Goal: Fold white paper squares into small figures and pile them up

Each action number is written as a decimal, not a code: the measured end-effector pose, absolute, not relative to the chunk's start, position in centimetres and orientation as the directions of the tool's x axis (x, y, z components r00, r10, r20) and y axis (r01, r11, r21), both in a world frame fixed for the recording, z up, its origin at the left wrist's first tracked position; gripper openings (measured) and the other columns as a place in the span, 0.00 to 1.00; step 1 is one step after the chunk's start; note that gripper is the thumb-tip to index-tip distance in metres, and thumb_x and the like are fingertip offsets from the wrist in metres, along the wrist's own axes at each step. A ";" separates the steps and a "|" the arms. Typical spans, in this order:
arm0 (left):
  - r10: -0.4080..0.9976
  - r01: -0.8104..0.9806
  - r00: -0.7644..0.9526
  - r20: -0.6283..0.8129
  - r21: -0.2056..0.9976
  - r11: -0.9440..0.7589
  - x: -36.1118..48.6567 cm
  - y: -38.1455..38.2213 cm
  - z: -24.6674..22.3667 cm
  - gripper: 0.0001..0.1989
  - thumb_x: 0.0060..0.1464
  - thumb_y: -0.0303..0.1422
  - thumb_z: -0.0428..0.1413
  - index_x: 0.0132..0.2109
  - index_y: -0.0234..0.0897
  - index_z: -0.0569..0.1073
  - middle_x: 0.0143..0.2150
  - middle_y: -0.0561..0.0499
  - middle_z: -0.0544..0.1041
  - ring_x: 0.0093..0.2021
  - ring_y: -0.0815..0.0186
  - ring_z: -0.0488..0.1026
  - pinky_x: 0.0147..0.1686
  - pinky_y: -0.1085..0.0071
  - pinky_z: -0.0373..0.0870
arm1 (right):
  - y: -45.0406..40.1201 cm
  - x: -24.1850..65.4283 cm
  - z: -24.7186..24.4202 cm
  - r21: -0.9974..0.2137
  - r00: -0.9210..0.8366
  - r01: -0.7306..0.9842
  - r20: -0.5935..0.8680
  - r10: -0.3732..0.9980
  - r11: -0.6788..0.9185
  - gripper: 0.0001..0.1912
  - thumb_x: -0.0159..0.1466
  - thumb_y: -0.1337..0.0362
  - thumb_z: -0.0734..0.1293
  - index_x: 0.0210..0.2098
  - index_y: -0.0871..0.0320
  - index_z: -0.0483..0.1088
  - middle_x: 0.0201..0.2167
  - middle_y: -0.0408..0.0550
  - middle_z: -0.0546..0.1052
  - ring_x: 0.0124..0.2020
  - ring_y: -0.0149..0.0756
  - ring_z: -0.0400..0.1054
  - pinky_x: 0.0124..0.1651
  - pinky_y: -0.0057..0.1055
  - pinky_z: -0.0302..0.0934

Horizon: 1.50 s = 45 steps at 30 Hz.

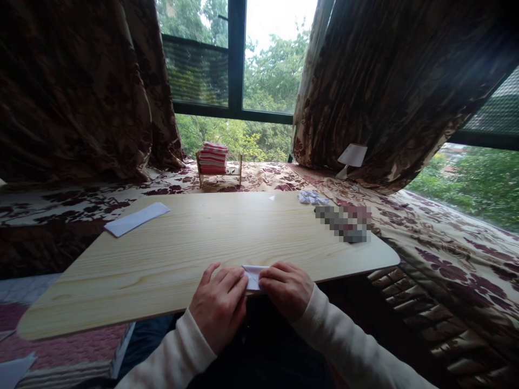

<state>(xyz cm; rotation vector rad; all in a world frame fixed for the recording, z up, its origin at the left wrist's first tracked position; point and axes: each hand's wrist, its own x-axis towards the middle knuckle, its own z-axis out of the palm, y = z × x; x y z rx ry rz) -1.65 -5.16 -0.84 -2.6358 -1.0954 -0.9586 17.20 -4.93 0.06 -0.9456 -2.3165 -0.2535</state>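
Note:
Between my two hands, at the near edge of the wooden table (194, 237), is a small folded piece of white paper (253, 278) with crease lines on it. My left hand (221, 302) grips its left end, thumb and fingers pressed together there. The right end is pinched by my right hand (286, 286). Fingertips cover both ends of the paper, so only its middle shows.
A stack of white paper strips (138, 218) lies on the table's left side. Folded white paper pieces (311, 197) sit at the far right, near a blurred-out object (344, 222). Behind stand a small rack (240, 172) with red-striped cloths (214, 158) and a lamp (352, 155).

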 end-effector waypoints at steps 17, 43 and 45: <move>0.589 0.699 0.618 0.520 -0.020 -0.715 -1.2 -5.0 -1.6 0.25 0.49 0.32 0.51 0.55 0.36 0.63 0.44 0.45 0.70 0.46 0.57 0.64 0.55 0.50 0.48 | -6.5 17.1 -0.3 -0.135 -0.494 0.690 0.630 0.599 0.711 0.12 0.58 0.74 0.59 0.37 0.59 0.71 0.32 0.48 0.75 0.34 0.35 0.64 0.38 0.32 0.61; 0.632 0.730 0.602 0.489 -0.015 -0.683 -0.6 -3.7 -0.6 0.19 0.45 0.35 0.53 0.45 0.33 0.70 0.37 0.46 0.71 0.41 0.57 0.64 0.53 0.51 0.50 | -4.3 14.6 -0.3 0.004 -0.429 0.886 0.382 0.818 0.463 0.09 0.54 0.73 0.61 0.33 0.63 0.71 0.30 0.55 0.69 0.32 0.41 0.60 0.31 0.33 0.58; 0.635 0.731 0.608 0.477 -0.025 -0.681 -0.6 -3.7 -0.5 0.20 0.44 0.36 0.53 0.45 0.33 0.70 0.38 0.45 0.71 0.41 0.56 0.64 0.53 0.51 0.50 | -4.2 14.7 -0.7 0.061 -0.448 0.885 0.383 0.808 0.462 0.07 0.54 0.73 0.61 0.30 0.64 0.71 0.29 0.56 0.69 0.32 0.42 0.60 0.30 0.34 0.58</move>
